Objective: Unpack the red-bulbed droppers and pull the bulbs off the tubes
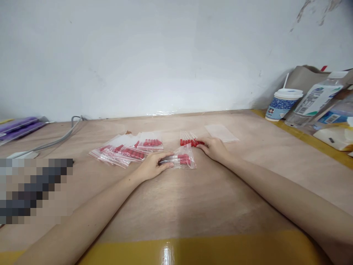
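My left hand [154, 165] is closed round a clear zip bag [191, 151], thumb and fingers on its near end. Inside the bag lie several thin pale sticks with red tips [184, 159], pointing right. Just beyond it, a row of loose red-tipped sticks [185, 142] rests on the table, pale shafts toward the wall. At the right end of that row my right hand [213, 148] pinches a red tip; the fingertips partly cover it. Left of my left hand is a spread pile of filled bags [129, 151], red tips showing through the plastic.
A stack of flat bags [222, 133] lies beyond my right hand. Along the right side stand a paper cup [284, 105] with a straw and a tilted plastic bottle [314, 97]. Purple packages [20, 127] and a grey cable [62, 138] are at left; a pixelated patch hides something nearer.
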### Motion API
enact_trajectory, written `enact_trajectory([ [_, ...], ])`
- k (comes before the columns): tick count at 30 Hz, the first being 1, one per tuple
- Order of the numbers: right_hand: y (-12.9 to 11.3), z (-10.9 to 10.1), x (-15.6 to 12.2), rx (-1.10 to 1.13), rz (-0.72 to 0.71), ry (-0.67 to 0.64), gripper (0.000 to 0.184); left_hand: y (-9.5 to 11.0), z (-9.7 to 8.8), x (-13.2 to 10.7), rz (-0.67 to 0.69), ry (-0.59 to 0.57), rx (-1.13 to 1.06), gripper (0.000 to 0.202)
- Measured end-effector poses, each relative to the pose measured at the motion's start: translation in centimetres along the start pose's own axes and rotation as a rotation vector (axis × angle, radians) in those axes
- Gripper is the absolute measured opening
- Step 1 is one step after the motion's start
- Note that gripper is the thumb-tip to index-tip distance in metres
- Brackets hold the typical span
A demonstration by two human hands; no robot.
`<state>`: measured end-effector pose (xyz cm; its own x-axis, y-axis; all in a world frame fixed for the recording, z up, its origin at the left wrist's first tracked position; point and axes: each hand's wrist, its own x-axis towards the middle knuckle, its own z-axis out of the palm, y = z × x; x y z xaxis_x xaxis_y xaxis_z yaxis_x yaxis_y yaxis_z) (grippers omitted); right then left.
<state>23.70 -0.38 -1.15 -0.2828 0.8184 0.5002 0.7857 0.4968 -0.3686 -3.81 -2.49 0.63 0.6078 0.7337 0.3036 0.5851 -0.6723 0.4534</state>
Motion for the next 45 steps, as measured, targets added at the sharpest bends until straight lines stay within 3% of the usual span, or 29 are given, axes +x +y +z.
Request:
enact_trajectory([
  [4,0.1,-0.2,0.0,0.025,0.049,-0.006,0.036,0.1,0.0,0.0,-0.008,-0.002,0.003,0.045],
  [7,-0.2,-0.6,-0.1,0.043,0.036,0.062,0.045,0.1,-0.1,0.0,-0.004,-0.006,0.010,0.045],
  [11,-2.1,-1.3,-0.7,0.147,0.014,0.220,0.025,0.2,-0.2,0.1,0.019,-0.014,0.021,0.045],
  [13,-3.3,-1.4,-1.2,0.231,-0.045,0.139,0.013,0.3,-0.2,0.0,0.033,-0.023,0.023,0.047],
  [16,-4.6,-1.0,-1.8,0.325,-0.106,-0.052,0.010,0.4,-0.2,-0.1,0.050,-0.031,0.024,0.047],
  [19,-4.9,-0.3,-2.0,0.404,0.028,-0.137,0.017,0.6,-0.2,-0.2,0.054,-0.045,0.032,0.047],
  [23,-4.7,0.3,-1.9,0.506,0.307,-0.133,0.018,0.7,-0.2,-0.3,0.063,-0.070,0.044,0.048],
  [29,-4.7,0.3,-1.6,0.674,0.467,-0.212,0.028,0.8,-0.4,-0.2,0.144,-0.108,0.052,0.050],
  [31,-4.8,0.2,-1.6,0.739,0.412,-0.235,0.021,0.8,-0.4,-0.2,0.169,-0.129,0.048,0.050],
  [33,-5.0,-0.1,-1.7,0.748,0.258,-0.260,0.020,0.9,-0.5,-0.2,0.171,-0.132,0.041,0.050],
  [35,-5.2,-0.4,-1.8,0.654,0.076,-0.289,0.025,0.9,-0.5,-0.2,0.162,-0.125,0.036,0.050],
  [37,-5.4,-0.7,-1.8,0.487,-0.012,-0.311,0.035,0.9,-0.4,-0.2,0.152,-0.114,0.038,0.050],
  [41,-5.9,-1.1,-1.7,0.273,0.023,-0.325,0.044,0.8,-0.3,-0.2,0.132,-0.107,0.057,0.049],
  [45,-6.4,-1.1,-1.7,0.357,0.073,-0.334,0.035,0.8,-0.3,-0.2,0.117,-0.118,0.060,0.050],
])
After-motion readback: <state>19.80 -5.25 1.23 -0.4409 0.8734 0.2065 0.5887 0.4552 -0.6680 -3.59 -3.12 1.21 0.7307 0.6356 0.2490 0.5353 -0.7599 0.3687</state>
